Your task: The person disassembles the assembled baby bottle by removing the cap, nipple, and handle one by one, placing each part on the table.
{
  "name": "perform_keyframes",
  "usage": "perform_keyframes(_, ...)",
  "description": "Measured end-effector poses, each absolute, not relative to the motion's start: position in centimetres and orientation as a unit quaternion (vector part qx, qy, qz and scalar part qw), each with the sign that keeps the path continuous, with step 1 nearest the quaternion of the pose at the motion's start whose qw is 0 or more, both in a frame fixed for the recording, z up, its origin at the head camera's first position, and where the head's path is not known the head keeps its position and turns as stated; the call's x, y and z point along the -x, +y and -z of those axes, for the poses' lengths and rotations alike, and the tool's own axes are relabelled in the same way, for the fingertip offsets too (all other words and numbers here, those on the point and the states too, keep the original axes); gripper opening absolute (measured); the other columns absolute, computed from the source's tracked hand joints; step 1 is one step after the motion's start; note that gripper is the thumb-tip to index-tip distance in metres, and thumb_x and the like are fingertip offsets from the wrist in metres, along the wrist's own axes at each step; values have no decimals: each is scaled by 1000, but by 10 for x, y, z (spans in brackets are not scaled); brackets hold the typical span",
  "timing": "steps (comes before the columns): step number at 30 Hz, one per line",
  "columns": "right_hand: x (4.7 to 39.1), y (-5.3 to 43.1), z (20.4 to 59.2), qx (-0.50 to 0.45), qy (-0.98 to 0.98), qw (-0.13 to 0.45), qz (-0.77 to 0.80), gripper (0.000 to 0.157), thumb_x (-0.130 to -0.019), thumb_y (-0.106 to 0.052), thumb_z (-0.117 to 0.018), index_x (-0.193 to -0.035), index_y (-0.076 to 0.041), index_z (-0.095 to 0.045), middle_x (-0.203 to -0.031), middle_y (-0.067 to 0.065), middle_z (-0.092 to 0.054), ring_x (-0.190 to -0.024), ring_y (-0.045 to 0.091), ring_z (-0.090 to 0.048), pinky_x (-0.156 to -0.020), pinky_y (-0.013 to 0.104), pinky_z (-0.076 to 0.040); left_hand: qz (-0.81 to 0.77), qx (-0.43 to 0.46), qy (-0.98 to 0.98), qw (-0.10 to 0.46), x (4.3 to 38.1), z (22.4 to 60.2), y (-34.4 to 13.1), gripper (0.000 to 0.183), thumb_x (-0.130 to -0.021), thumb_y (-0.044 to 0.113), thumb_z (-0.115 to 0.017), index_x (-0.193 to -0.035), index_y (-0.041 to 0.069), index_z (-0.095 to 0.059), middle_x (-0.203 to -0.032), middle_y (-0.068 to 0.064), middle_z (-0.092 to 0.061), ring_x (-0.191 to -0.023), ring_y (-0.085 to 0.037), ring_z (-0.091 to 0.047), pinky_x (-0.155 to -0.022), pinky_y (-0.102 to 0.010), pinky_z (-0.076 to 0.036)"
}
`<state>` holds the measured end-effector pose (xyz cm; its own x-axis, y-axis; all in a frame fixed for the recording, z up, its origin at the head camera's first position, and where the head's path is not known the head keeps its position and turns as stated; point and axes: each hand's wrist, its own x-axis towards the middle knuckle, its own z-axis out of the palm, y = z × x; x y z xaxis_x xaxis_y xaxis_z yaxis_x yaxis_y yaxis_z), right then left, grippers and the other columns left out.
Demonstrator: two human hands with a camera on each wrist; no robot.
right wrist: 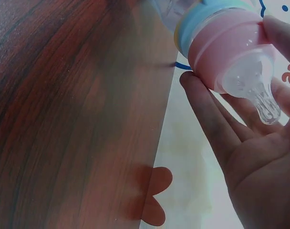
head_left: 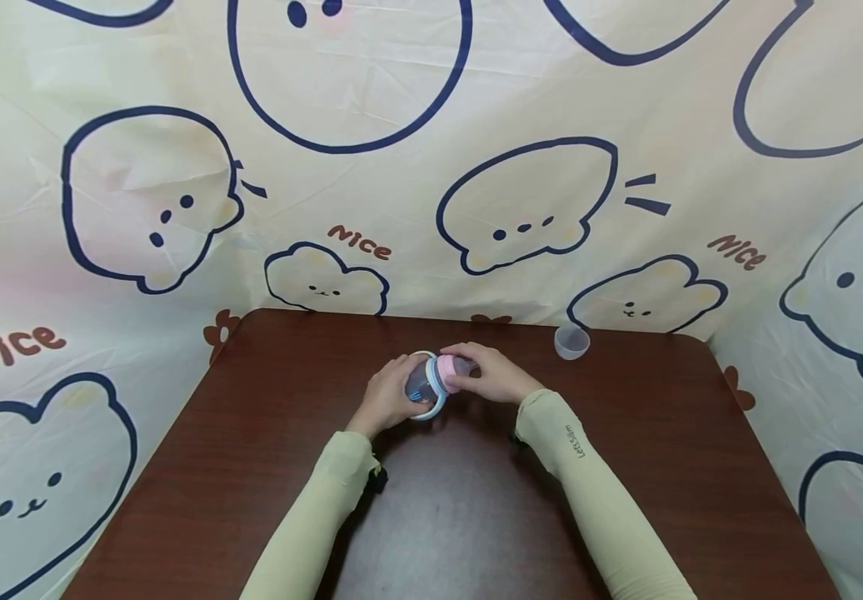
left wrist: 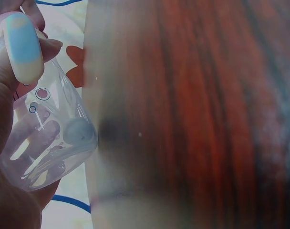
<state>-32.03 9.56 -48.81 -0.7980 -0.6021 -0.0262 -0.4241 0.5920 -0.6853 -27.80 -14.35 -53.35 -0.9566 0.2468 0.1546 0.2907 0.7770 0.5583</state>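
At twelve o'clock over the brown surface (head_left: 431,533), the left hand (head_left: 390,393) grips a baby bottle (head_left: 418,387) by its clear body; the right hand (head_left: 502,375) pinches its pink collar (right wrist: 228,45) (teat (right wrist: 264,102) towards that palm). Farther off, at one o'clock, sits a clear cup (head_left: 571,342); beyond, patterned cloth (head_left: 401,196) hangs.

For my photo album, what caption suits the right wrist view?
Right hand holding a pink-collared bottle, its clear teat bare, over a brown table.
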Motion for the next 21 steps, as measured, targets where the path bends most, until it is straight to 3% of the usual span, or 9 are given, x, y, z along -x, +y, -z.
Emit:
perform_keyframes(16,323,98,496,293,875,142,358,62,-90,-41,-81,-145,-26,-58,-139,-4,-63,-120,18,-58,-108,43,-50,310,134,-941,39,277,534,-145,83,-72,28,-95,-144,24,-55,-128,-3,-63,-113,-25,-58,-96,-53,-50)
perform_keyframes(21,321,98,494,283,875,146,364,65,-88,-35,-83,-147,-23,-57,-141,-2,-62,-122,20,-58,-109,44,-49,309,137,-940,40,277,534,-144,82,-72,28,-95,-144,23,-55,-129,-4,-63,-114,-26,-59,-97,-53,-50)
